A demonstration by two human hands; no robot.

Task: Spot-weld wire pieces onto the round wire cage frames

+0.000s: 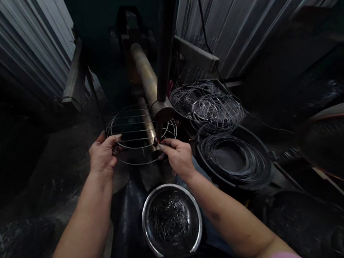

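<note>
A round wire rack [134, 147] with parallel bars is held level in front of the machine's metal arms [147, 73]. My left hand [102, 153] pinches its left rim between thumb and fingers. My right hand [178, 154] is closed at the rack's right side, by the tip of the machine; a small reddish glow shows at the fingertips. Whether the fingers there hold the rim or a small wire piece is too small to tell. Below the hands sits a shiny metal bowl [145, 221] with many short dark wire pieces [170, 218] in it.
Right of the machine lies a pile of round wire racks [216, 108]. Nearer, a black tub [263, 153] holds coiled wire rings [238, 157]. A large round rim [338, 116] stands at the far right. Corrugated metal sheets [237, 8] rise on both sides.
</note>
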